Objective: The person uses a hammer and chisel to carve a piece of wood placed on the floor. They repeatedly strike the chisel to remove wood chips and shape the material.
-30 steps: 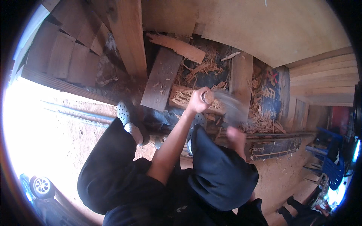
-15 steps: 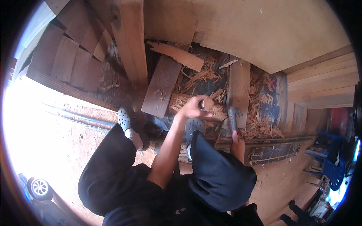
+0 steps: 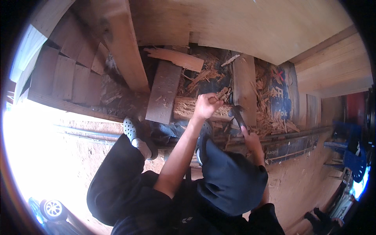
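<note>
My left hand is closed in a fist above a rough, splintered timber. Its fingers wrap round a round-ended wooden handle that they almost wholly cover; whatever lies below the fist is hidden. To the right, my right hand grips a dark hammer, thumb along the handle. The hammer's head is near the right end of the timber, a little apart from my left fist.
Wood splinters litter the work area. A brown board lies left, an upright-lying plank right, and a broken slat beyond. Large panels lie at the far side. A blue chair stands right.
My left hand has turned and tightened into a fist, covering the round wooden end that showed before. The hammer's head has tilted left, towards that fist. The whole view has shifted slightly.
</note>
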A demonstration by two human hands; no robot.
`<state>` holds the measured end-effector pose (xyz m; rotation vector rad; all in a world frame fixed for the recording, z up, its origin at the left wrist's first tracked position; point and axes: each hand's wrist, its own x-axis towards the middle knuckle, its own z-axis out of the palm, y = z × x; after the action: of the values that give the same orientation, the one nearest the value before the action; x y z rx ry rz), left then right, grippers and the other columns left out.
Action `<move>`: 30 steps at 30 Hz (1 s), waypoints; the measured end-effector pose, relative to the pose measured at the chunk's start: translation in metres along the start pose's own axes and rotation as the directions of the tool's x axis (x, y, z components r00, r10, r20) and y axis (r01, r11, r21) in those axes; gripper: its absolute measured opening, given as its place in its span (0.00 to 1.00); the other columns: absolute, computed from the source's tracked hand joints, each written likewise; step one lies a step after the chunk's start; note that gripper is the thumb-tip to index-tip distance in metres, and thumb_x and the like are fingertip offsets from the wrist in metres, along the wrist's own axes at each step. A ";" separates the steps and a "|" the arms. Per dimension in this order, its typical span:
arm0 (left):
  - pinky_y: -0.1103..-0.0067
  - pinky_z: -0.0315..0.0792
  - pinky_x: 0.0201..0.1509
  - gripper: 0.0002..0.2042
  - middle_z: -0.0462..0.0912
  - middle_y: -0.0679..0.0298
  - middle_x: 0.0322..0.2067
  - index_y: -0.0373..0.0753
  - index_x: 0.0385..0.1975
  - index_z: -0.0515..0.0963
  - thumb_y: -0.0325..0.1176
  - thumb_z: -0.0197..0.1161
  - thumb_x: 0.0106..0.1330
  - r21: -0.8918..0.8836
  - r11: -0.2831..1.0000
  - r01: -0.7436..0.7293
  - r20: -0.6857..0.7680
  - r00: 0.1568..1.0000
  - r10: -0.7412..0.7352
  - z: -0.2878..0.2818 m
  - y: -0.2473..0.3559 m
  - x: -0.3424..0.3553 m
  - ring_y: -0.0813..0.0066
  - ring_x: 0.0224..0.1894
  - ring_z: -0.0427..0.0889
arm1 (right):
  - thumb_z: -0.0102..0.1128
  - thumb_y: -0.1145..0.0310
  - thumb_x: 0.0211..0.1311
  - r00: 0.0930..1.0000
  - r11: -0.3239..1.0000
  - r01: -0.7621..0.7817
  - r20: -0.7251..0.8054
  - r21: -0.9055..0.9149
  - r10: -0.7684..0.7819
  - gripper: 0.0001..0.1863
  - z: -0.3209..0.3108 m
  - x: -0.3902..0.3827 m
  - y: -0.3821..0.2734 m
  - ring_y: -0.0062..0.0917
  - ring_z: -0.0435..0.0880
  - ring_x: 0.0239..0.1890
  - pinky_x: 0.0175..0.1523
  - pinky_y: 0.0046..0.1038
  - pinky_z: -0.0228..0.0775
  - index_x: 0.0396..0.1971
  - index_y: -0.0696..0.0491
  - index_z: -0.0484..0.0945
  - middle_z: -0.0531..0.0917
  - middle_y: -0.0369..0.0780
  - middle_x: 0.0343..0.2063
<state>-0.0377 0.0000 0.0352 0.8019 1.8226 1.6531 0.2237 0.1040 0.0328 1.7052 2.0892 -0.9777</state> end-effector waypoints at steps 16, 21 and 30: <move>0.73 0.69 0.26 0.10 0.76 0.52 0.16 0.32 0.21 0.77 0.34 0.65 0.49 0.159 0.987 0.029 -0.172 0.985 -0.002 0.021 0.008 0.003 0.61 0.19 0.76 | 0.44 0.31 0.56 0.981 0.960 0.008 0.186 -0.279 0.045 0.46 -0.057 0.012 -0.071 0.45 0.82 0.36 0.43 0.38 0.70 0.28 0.71 0.78 0.80 0.57 0.26; 0.67 0.73 0.30 0.10 0.79 0.49 0.22 0.35 0.22 0.78 0.36 0.64 0.49 0.222 0.971 0.092 -0.180 0.982 -0.052 0.031 0.010 0.003 0.48 0.27 0.79 | 0.46 0.31 0.56 0.983 0.920 0.027 0.180 -0.391 0.047 0.45 -0.060 0.024 -0.083 0.43 0.82 0.31 0.39 0.39 0.71 0.24 0.70 0.78 0.80 0.54 0.22; 0.64 0.73 0.28 0.08 0.77 0.54 0.17 0.39 0.14 0.71 0.34 0.62 0.46 0.450 0.893 0.004 -0.184 0.979 0.088 0.073 -0.004 0.006 0.52 0.22 0.78 | 0.44 0.30 0.56 0.953 0.867 0.074 0.291 -0.492 0.084 0.45 -0.069 0.039 -0.102 0.48 0.81 0.42 0.48 0.40 0.70 0.37 0.66 0.79 0.81 0.59 0.33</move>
<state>0.0120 0.0529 0.0238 0.8920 2.3975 1.3915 0.1309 0.1700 0.0940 1.2106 1.9111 -0.5739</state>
